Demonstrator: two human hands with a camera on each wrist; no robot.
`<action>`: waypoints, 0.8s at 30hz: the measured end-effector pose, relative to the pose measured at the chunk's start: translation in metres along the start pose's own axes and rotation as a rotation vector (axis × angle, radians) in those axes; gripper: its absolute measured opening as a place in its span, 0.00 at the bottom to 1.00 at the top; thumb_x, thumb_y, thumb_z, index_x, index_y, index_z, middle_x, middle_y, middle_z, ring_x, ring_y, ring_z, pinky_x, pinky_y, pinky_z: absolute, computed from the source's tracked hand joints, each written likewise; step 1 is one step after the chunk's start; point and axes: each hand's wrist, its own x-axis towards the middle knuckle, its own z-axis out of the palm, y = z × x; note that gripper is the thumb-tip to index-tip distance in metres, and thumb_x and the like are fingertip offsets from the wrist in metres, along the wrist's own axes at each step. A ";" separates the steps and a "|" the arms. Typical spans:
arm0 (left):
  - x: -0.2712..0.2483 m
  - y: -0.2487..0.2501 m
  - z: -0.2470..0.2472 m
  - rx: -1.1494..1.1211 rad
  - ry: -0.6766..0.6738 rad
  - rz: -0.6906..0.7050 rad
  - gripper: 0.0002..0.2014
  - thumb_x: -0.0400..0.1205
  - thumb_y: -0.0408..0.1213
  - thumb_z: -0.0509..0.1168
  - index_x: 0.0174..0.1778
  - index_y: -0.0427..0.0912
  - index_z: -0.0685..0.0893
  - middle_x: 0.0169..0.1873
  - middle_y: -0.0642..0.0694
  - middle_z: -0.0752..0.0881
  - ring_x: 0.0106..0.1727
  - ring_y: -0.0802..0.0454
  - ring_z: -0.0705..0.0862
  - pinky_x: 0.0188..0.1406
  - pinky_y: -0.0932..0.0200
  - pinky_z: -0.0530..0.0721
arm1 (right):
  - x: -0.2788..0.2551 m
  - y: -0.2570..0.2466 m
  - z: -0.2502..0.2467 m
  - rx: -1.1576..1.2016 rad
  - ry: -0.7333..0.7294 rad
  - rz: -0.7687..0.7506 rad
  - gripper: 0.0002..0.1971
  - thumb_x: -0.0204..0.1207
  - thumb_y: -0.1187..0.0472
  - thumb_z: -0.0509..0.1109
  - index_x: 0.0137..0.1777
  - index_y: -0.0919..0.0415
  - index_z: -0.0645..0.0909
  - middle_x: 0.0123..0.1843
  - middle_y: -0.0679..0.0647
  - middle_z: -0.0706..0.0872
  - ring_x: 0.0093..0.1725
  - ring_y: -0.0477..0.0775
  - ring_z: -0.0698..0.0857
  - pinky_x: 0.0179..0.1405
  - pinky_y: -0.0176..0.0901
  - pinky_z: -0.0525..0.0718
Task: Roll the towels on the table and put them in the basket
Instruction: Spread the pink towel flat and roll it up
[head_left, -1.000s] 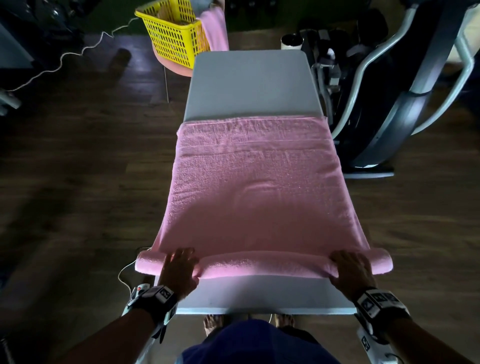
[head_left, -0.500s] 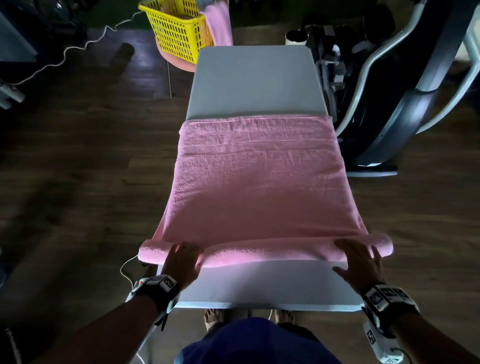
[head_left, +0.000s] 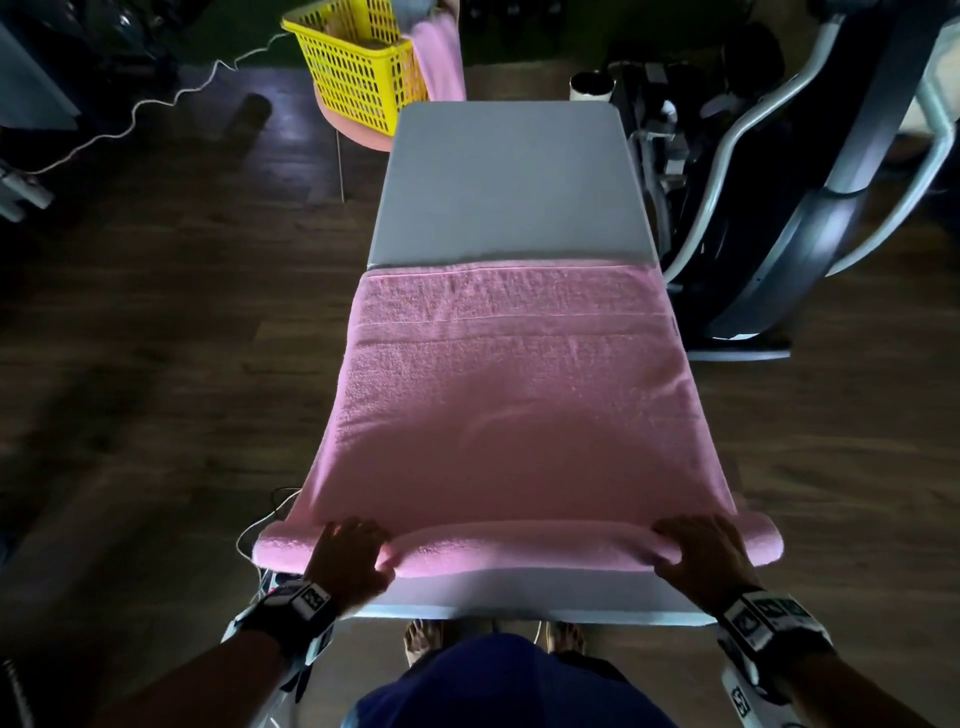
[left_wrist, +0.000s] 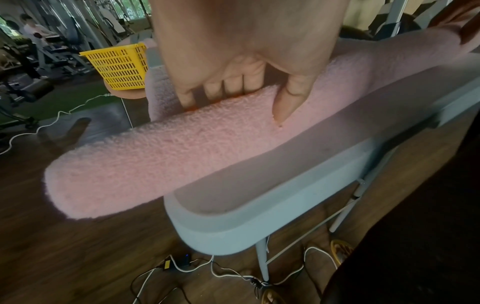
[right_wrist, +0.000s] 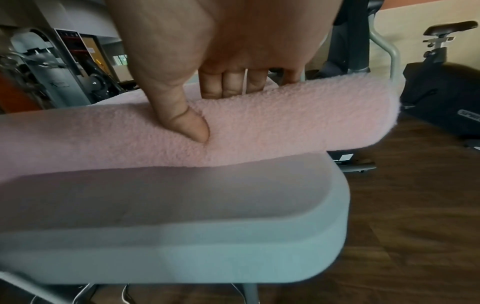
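The pink towel lies spread along the near half of the grey padded table, its near edge already turned into a thin roll whose two ends overhang the table's sides. It looks soft, light terry: thick enough to hold a roll, but limp, so the roll will likely sag or go loose in the middle wherever no hand bears on it. The left hand grips the roll near its left end, fingers curled over the far side and thumb pressed into the near face; the right hand holds it the same way near the right end, thumb dimpling the pile. Those two stations, just inside the table's edges, seem the sensible places to hold, since they keep the overhanging ends level. Ahead of the roll the towel lies flat, then bare padding. The yellow basket sits beyond the table's far left corner on a pink stool, another pink towel draped over its rim. Exercise machines stand close on the right, and white cables trail on the wooden floor.
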 end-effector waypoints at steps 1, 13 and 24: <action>0.001 0.004 -0.002 0.003 0.009 0.019 0.18 0.67 0.58 0.57 0.29 0.51 0.87 0.29 0.57 0.87 0.32 0.52 0.87 0.35 0.52 0.86 | -0.002 0.001 -0.002 -0.030 -0.017 0.006 0.22 0.63 0.35 0.69 0.54 0.43 0.87 0.52 0.41 0.89 0.54 0.51 0.86 0.64 0.53 0.76; 0.007 -0.001 0.007 -0.062 -0.161 -0.015 0.43 0.56 0.56 0.81 0.66 0.41 0.81 0.59 0.41 0.87 0.59 0.41 0.86 0.64 0.48 0.65 | -0.010 -0.005 -0.009 0.042 -0.047 0.064 0.32 0.72 0.39 0.72 0.76 0.40 0.67 0.77 0.39 0.69 0.79 0.52 0.68 0.78 0.57 0.44; 0.039 -0.002 -0.017 -0.027 0.008 -0.071 0.18 0.81 0.45 0.58 0.62 0.41 0.84 0.57 0.43 0.87 0.57 0.41 0.86 0.58 0.46 0.80 | 0.013 -0.009 -0.032 0.040 -0.057 0.098 0.34 0.77 0.35 0.37 0.77 0.42 0.68 0.80 0.42 0.68 0.79 0.49 0.65 0.80 0.58 0.51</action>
